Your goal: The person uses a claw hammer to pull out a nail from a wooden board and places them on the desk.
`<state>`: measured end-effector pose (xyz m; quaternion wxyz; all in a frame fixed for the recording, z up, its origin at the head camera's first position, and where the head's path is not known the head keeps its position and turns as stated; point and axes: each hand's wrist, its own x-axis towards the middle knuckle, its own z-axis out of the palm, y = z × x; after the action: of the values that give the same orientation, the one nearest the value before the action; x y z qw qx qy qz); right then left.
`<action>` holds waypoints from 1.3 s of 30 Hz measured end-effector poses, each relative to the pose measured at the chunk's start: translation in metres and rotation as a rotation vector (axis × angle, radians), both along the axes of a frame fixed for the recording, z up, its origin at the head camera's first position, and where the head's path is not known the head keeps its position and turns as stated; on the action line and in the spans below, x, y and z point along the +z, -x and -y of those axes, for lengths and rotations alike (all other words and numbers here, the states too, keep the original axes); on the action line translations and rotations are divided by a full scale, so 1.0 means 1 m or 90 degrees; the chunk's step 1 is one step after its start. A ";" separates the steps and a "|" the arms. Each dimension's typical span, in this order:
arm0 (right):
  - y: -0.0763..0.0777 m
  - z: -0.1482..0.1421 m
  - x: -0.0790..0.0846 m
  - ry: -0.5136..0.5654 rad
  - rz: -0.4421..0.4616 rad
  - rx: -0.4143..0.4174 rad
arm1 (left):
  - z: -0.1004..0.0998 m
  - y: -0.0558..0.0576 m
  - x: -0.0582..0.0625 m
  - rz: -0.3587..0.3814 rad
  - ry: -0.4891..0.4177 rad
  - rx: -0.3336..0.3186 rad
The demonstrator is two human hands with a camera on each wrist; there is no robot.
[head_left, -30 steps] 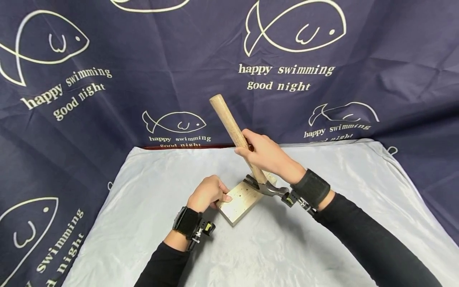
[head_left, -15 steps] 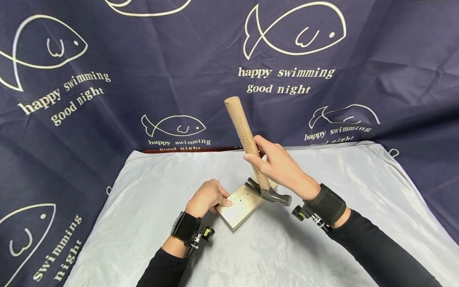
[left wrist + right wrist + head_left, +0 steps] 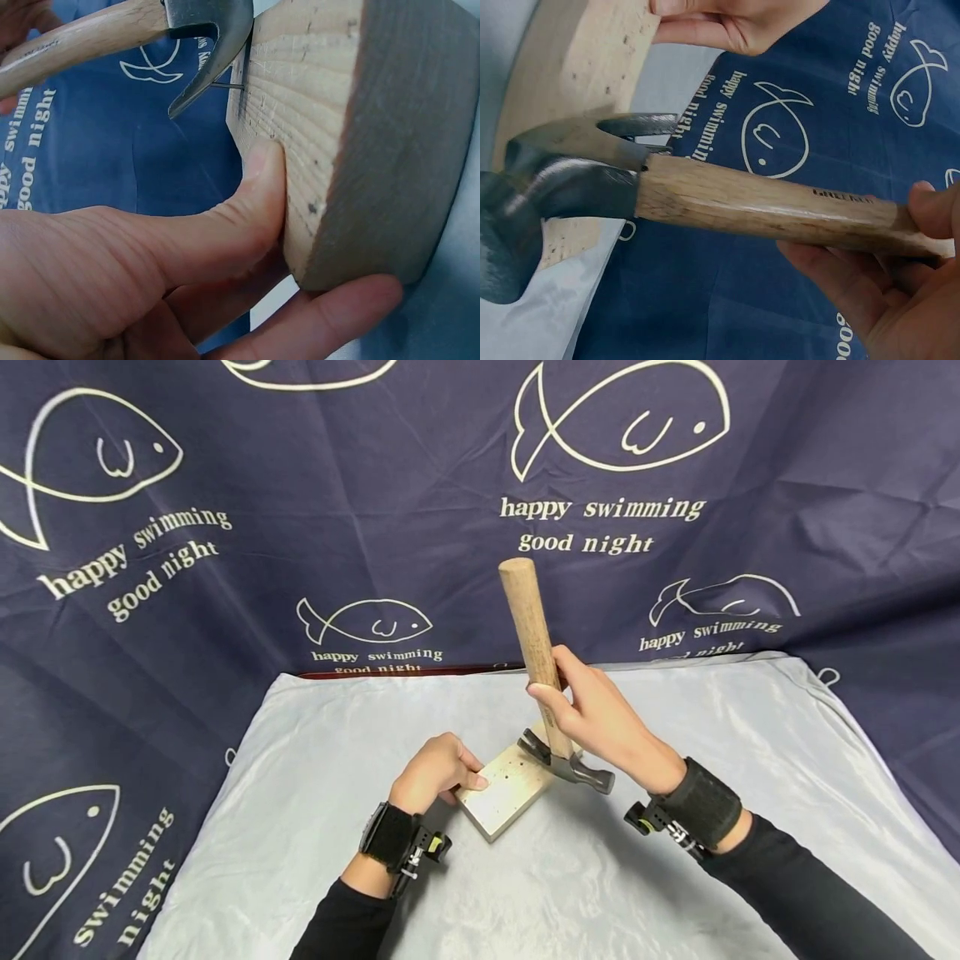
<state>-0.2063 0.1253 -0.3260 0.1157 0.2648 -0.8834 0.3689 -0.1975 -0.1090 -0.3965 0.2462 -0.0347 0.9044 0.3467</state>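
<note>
A pale wooden block [image 3: 510, 793] with several small dark holes lies on the cloth. My left hand [image 3: 435, 770] pinches its near left end, thumb on the top face and fingers at the side and underneath. My right hand [image 3: 603, 714] grips the wooden handle of a claw hammer [image 3: 531, 618], which stands nearly upright with its head at the block's far part. In the left wrist view, a thin nail [image 3: 227, 85] sticks out of the block beside the hammer's curved claw [image 3: 206, 79]. The striking face [image 3: 506, 240] points away from the block's holed area, toward the right.
A silvery white cloth [image 3: 337, 860] covers the table. Behind it and along the sides hangs a dark blue curtain [image 3: 450, 468] printed with white fish and lettering. Each wrist carries a black strap with a small camera mount [image 3: 652, 818].
My right hand has moved right, swinging the hammer handle from a leftward lean to nearly upright. The hammer head has shifted slightly right. My left hand stays on the block.
</note>
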 end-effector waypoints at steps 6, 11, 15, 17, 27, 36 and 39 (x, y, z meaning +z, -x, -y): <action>-0.006 -0.005 -0.004 0.018 -0.028 -0.008 | -0.001 -0.001 0.002 -0.003 -0.008 -0.001; -0.011 -0.011 -0.007 0.045 -0.023 -0.010 | -0.002 0.000 0.003 0.005 -0.004 0.001; -0.017 -0.016 -0.009 0.071 -0.011 -0.007 | -0.003 0.002 0.003 0.013 0.001 -0.004; -0.020 -0.017 -0.010 0.084 -0.010 -0.004 | -0.003 0.003 0.003 0.015 0.002 -0.008; -0.029 -0.025 -0.017 0.152 -0.011 -0.022 | 0.002 0.004 -0.002 0.005 -0.037 -0.030; -0.032 -0.061 -0.029 0.265 -0.005 -0.027 | -0.001 0.006 -0.003 0.018 -0.008 -0.024; -0.033 -0.069 -0.029 0.299 0.025 -0.007 | -0.001 0.007 -0.003 0.016 -0.013 -0.026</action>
<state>-0.1735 0.1946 -0.3550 0.1592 0.2186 -0.7768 0.5688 -0.2041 -0.1084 -0.3999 0.2651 -0.0178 0.8983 0.3500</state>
